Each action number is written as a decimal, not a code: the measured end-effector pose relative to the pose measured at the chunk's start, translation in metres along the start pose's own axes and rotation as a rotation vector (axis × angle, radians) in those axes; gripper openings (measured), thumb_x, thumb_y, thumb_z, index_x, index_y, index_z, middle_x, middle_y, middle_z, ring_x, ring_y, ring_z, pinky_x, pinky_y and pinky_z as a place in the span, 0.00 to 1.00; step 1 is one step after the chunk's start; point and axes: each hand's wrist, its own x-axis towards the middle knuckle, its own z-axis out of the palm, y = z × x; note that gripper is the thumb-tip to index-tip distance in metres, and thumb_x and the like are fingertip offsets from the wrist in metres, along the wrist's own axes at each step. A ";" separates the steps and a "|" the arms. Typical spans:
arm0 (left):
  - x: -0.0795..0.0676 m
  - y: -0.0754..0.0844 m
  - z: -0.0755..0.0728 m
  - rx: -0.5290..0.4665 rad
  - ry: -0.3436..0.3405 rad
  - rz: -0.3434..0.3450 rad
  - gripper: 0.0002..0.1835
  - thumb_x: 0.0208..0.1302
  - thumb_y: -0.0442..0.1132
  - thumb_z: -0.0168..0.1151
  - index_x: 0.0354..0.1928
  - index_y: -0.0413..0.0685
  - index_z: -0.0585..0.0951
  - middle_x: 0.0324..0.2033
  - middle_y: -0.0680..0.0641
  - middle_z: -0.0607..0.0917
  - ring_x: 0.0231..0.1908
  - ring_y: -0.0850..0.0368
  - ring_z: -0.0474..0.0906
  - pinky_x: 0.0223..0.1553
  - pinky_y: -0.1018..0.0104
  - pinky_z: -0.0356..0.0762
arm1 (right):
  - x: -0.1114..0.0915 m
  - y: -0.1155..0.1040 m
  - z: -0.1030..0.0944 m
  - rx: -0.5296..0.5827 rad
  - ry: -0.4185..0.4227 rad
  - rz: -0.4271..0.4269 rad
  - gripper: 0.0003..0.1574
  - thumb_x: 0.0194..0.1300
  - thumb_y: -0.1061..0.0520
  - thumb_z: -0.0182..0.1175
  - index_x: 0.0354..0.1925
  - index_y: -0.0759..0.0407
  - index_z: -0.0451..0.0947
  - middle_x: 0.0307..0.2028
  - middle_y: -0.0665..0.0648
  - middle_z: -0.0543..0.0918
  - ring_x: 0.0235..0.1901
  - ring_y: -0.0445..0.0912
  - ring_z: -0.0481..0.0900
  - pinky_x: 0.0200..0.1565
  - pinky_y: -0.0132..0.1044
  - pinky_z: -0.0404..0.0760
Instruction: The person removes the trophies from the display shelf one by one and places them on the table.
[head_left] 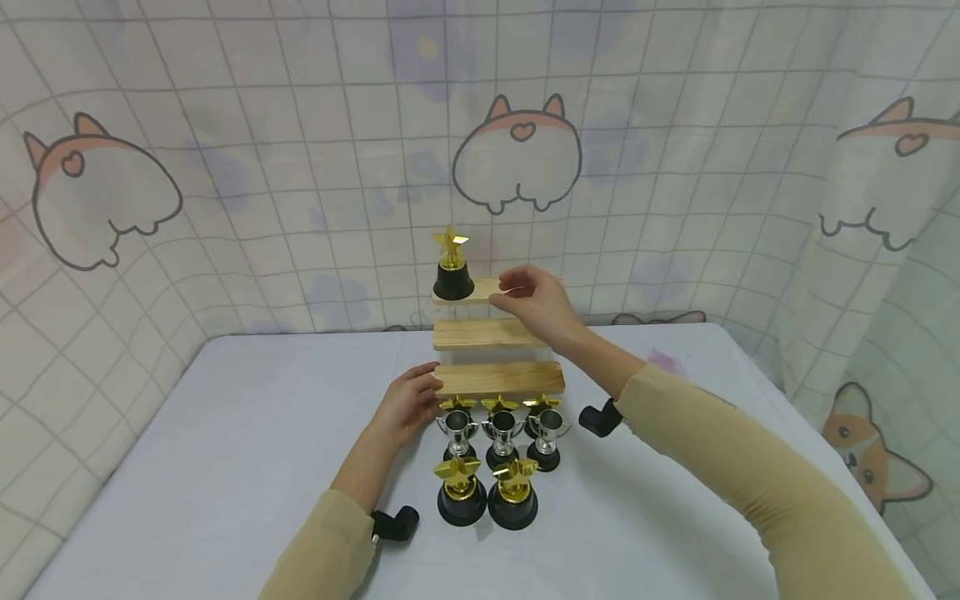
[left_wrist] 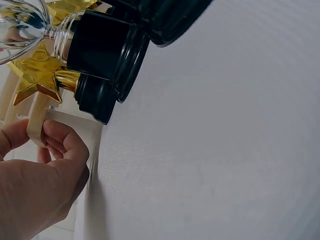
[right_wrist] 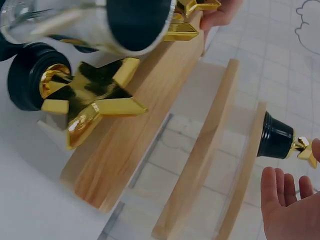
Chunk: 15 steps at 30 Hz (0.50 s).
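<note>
A wooden three-tier stand has a top board [head_left: 483, 292], a middle board [head_left: 483, 334] and a lowest board [head_left: 498, 379]. My left hand [head_left: 405, 404] pinches the lowest board's left end [left_wrist: 36, 127] between thumb and fingers. On the top board's left part stands a gold star trophy [head_left: 453, 283] with a black base, upright. Just right of that trophy, my right hand [head_left: 543, 308] hovers at the top board with loosely bent fingers and nothing in them; the right wrist view has the fingers [right_wrist: 270, 187] apart from the trophy's base.
Before the stand are three silver cup trophies [head_left: 502, 425], with three gold star trophies [head_left: 542, 402] partly hidden behind them. Closer to me stand two more gold star trophies [head_left: 461, 504]. A white cloth covers the table [head_left: 285, 433]; a checked curtain [head_left: 322, 167] hangs behind.
</note>
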 end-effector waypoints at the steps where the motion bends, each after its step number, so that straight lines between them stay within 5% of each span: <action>1: 0.000 0.000 0.000 -0.001 -0.001 0.002 0.31 0.66 0.27 0.54 0.72 0.36 0.67 0.63 0.33 0.74 0.48 0.51 0.80 0.41 0.64 0.80 | 0.003 0.000 0.003 -0.003 0.006 -0.006 0.24 0.68 0.54 0.70 0.58 0.60 0.77 0.54 0.60 0.80 0.53 0.50 0.79 0.54 0.45 0.80; 15: -0.001 0.000 0.002 0.002 -0.009 0.004 0.31 0.66 0.26 0.53 0.73 0.36 0.66 0.63 0.33 0.73 0.51 0.50 0.78 0.41 0.64 0.81 | 0.029 -0.005 0.037 0.017 0.085 0.017 0.32 0.67 0.49 0.71 0.64 0.58 0.74 0.59 0.56 0.78 0.58 0.50 0.76 0.55 0.43 0.79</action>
